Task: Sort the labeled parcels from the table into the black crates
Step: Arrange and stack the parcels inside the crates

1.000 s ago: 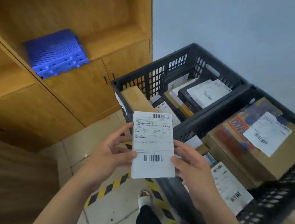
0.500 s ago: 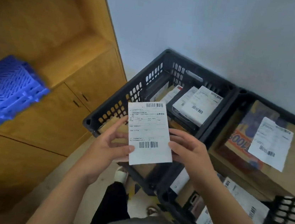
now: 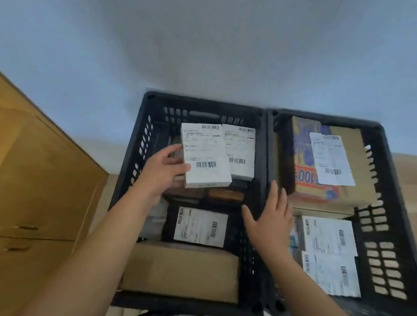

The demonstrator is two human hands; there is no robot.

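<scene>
Head view: two black slotted plastic crates sit side by side against a pale wall, their rims touching. The left hand (image 3: 163, 170) grips a flat white labeled parcel (image 3: 205, 156) by its left edge, over the far half of the left crate (image 3: 135, 148), overlapping a second white parcel (image 3: 239, 152). Below lie a dark labeled packet (image 3: 200, 226) and a plain cardboard box (image 3: 181, 272), filling the near half. The right hand (image 3: 270, 222), fingers spread and empty, hovers above the shared rim. The right crate (image 3: 387, 232) holds a printed brown carton (image 3: 332, 170) and two white packets (image 3: 329, 237). A wooden cabinet (image 3: 27, 188) stands at left.
</scene>
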